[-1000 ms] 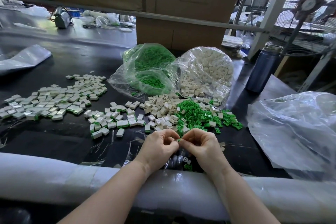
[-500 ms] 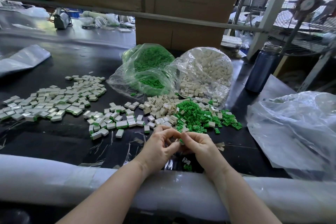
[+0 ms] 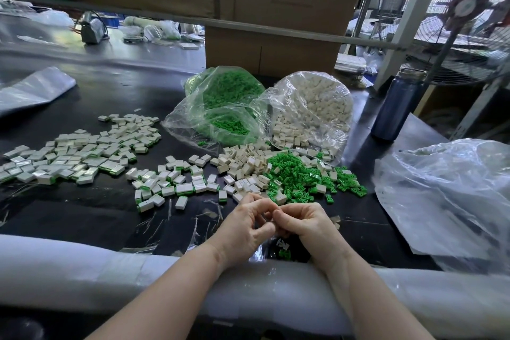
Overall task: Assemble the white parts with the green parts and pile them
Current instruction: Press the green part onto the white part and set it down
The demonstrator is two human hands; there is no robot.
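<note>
Fingers of your left hand & right hand curl together, contents hidden; sloppy press could drop pcs among loose green parts & white parts.

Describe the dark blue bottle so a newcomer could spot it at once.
Start at the two clear plastic bags of parts at the back of the black table: green pieces, white pieces. Look right of the white bag. There stands the tall dark blue cylindrical bottle with a silvery cap, the only upright, solid-coloured thing among bags and loose pieces.
</note>
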